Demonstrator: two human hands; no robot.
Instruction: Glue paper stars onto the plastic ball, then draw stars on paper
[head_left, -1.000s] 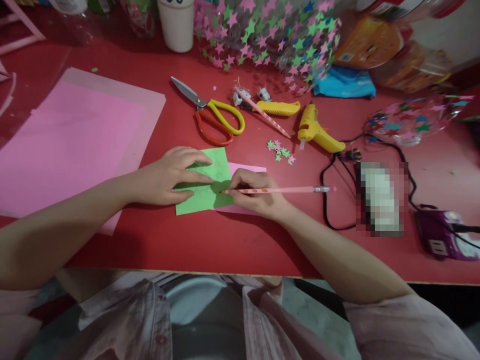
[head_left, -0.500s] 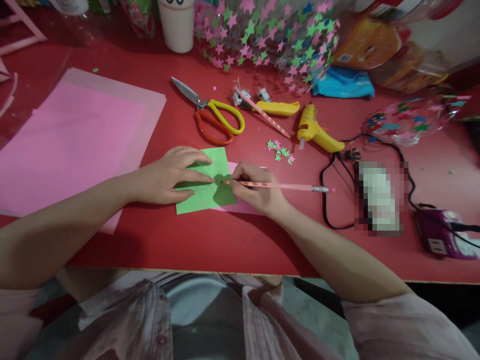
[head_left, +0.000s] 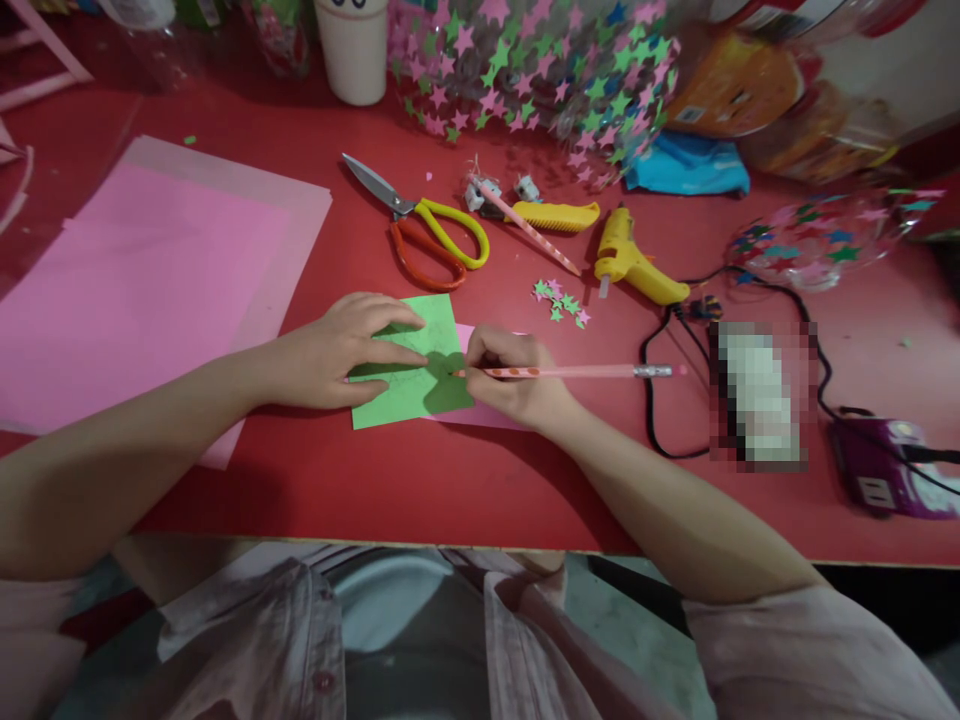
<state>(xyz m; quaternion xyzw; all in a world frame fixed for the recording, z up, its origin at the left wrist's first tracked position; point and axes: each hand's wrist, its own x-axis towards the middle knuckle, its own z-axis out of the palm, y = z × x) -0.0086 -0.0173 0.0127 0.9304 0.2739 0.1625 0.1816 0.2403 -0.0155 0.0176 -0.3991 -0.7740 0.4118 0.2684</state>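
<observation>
A small green sheet of paper (head_left: 442, 318) lies on the red table, partly over a pink piece of paper (head_left: 480, 414). Faint drawn lines show on the green sheet. My left hand (head_left: 356, 350) rests on the sheet's left half with its fingers spread. In my right hand (head_left: 514, 378) is a pink pencil (head_left: 592, 371), gripped near its point, its eraser end sticking out to the right. The pencil's tip is at the right part of the green sheet; I cannot tell whether it touches.
Scissors (head_left: 409, 210), a yellow cutter (head_left: 555, 217), another pencil (head_left: 536, 235), small paper stars (head_left: 561, 302) and a yellow glue gun (head_left: 634, 262) with its cord lie beyond my hands. Large pink sheets (head_left: 150, 290) are at left. Star-filled clear bags (head_left: 525, 80) stand at the back.
My right hand and the pencil have shifted slightly to the right and a little toward me. My left hand and the green sheet have stayed in place.
</observation>
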